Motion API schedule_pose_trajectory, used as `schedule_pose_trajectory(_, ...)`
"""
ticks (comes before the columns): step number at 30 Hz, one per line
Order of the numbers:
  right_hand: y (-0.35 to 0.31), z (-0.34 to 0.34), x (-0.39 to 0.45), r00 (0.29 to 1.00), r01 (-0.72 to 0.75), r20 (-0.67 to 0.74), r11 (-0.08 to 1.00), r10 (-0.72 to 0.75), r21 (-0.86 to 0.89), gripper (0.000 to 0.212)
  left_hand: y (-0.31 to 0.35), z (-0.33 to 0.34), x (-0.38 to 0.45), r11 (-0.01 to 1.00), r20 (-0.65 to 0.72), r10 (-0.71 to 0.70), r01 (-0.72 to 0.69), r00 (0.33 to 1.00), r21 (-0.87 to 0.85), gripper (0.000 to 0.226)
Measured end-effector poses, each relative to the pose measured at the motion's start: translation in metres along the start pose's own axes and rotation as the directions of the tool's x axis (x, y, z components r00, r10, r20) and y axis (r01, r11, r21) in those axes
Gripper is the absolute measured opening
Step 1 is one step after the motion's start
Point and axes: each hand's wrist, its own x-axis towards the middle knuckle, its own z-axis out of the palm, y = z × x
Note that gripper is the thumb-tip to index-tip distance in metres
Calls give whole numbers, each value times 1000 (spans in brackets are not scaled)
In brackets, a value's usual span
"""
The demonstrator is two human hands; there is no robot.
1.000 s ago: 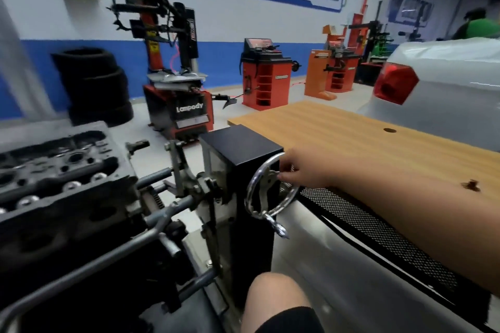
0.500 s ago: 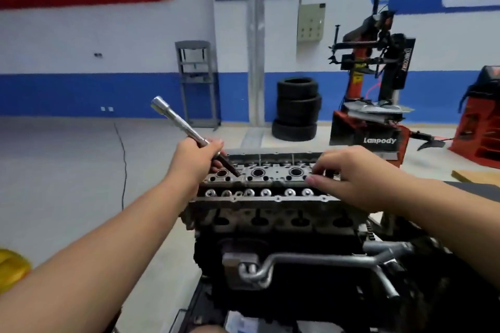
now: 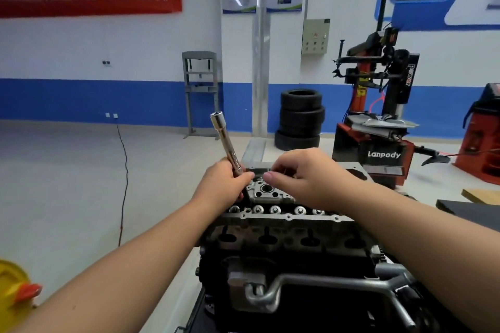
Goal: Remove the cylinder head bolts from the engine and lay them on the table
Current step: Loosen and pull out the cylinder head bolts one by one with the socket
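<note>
The cylinder head bolts sit down in the cylinder head [image 3: 273, 197] atop the engine [image 3: 297, 265], directly beneath both grips; none is clearly visible, perhaps hidden by the fingers. The left hand [image 3: 227, 184] is wrapped around a long socket extension [image 3: 226, 140] whose axis leans up and away, socket end high. The right hand [image 3: 305, 176] pinches something small just beside it, and is the nearer to the bolt holes.

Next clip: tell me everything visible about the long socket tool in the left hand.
The socket tool is a long, slim bar of shiny chrome-looking metal with a wider hollow socket end at the top. It tilts up and to the left, socket end uppermost. The left hand grips its lower part, so the bottom tip is hidden. It is held above the near left part of the cylinder head. Nothing else visibly touches it.
</note>
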Motion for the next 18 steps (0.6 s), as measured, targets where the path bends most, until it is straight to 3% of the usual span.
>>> schedule_pose_trajectory(6, -5, -5, 8, 1000, -12, -25, 999, 13, 48, 29, 4, -5, -2, 989, 41, 38, -43, 998, 142, 15)
schedule_pose_trajectory(9, -17, -2, 22, 992, -16, -125, 992, 32, 124, 35, 5, -4, -3, 969, 68, 91, -104, 993, 223, 20)
schedule_pose_trajectory(11, -32, -2, 38, 972, -63, -198, 950, 128, 305, 63, 5, 0, -3, 967, 71, 114, -128, 991, 221, 26)
schedule_pose_trajectory(13, -49, 0, 59, 952, -146, -163, 854, 258, 500, 75, 3, 5, -4, 968, 56, 128, -137, 990, 212, 29)
schedule_pose_trajectory(16, -69, 11, 84, 942, -266, 7, 735, 335, 623, 61, 2, 7, -4, 966, 26, 144, -146, 989, 211, 36)
schedule_pose_trajectory(18, -74, 26, 94, 928, -255, 2, 632, 373, 732, 39, -1, 7, -6, 975, 6, 151, -150, 989, 162, 37)
